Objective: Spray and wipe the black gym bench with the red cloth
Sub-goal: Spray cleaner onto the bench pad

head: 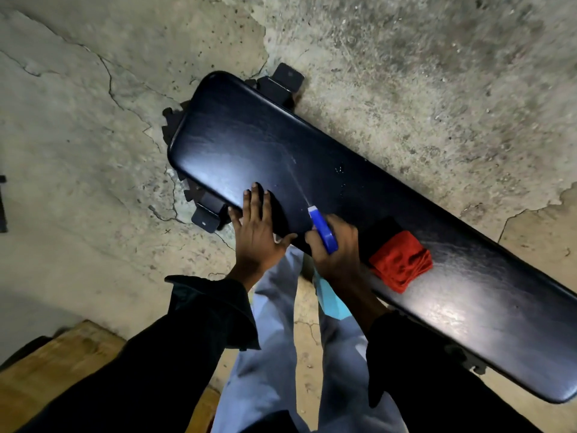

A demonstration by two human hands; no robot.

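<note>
Black bench [359, 195] lies on the concrete floor [93, 120], long axis running from 10 o'clock down to 4 o'clock; right hand [338, 248] wrapped around a blue spray bottle [323, 229], nozzle aimed toward 11 o'clock along the pad, thin jet visible; left hand [259, 226] spread flat, fingers wide, on the near edge of the bench, holding nothing; red cloth [401, 264] folded on the bench just beside the right hand at its 3 o'clock, touching neither hand; right hand nearer to it, so the likely pickup is a short reach to the right.
</note>
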